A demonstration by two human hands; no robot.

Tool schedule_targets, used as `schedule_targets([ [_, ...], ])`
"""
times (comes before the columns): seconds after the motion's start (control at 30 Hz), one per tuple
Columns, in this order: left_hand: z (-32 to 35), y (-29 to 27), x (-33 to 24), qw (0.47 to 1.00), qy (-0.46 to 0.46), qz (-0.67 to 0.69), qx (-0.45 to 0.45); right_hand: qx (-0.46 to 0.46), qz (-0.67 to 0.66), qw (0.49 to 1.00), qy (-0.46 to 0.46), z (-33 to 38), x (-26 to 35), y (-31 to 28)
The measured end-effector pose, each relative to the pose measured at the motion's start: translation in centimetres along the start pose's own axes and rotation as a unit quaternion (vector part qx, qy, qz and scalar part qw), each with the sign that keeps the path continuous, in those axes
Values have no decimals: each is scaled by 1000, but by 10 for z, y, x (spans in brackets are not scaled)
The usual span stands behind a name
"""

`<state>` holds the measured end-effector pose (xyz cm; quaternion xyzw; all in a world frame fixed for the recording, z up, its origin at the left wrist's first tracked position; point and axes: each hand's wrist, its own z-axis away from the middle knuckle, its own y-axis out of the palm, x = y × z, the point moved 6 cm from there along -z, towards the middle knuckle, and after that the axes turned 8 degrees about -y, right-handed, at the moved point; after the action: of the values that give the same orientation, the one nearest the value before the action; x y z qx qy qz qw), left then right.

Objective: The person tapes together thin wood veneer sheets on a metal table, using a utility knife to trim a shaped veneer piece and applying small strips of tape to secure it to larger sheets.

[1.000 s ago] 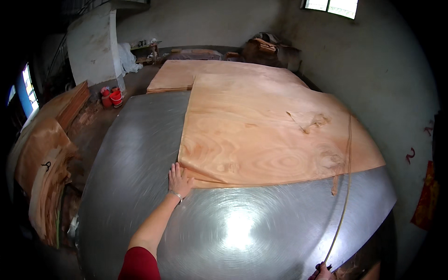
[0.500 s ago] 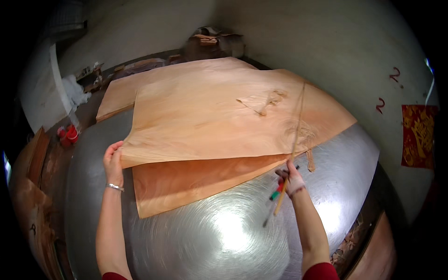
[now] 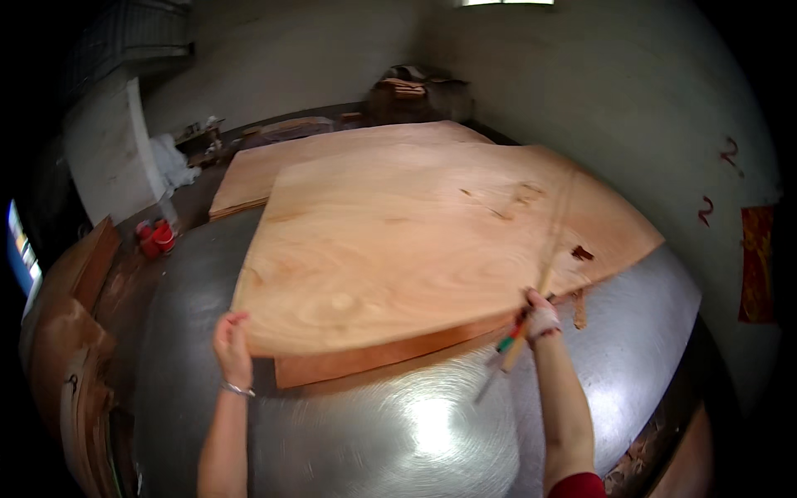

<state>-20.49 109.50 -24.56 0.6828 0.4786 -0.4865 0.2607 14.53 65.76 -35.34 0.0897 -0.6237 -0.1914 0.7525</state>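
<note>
Left hand (image 3: pixel 231 344), lower left, pinches the near edge of the top veneer sheet (image 3: pixel 432 241); right hand (image 3: pixel 538 315) grips a long stick (image 3: pixel 544 274) laid across it; keep both steady while aligning it over the darker sheet (image 3: pixel 374 358) beneath, mid-frame.

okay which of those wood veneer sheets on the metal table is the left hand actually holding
The top, pale sheet: the left hand grips its near-left corner. The darker reddish sheet only peeks out beneath it, untouched.
</note>
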Motion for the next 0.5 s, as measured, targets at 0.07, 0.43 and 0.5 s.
schedule_targets([
  [0.07, 46, -17, 25, 998, -23, 18, 50, 8, 40, 999, 19, 8, 5, -41],
  [0.43, 205, -53, -14, 965, -231, -58, 110, -80, 114, 986, 87, 63, 30, -100],
  [0.5, 203, -22, -41, 957, -263, -45, 111, -98, 88, 984, 124, 50, 49, -109],
])
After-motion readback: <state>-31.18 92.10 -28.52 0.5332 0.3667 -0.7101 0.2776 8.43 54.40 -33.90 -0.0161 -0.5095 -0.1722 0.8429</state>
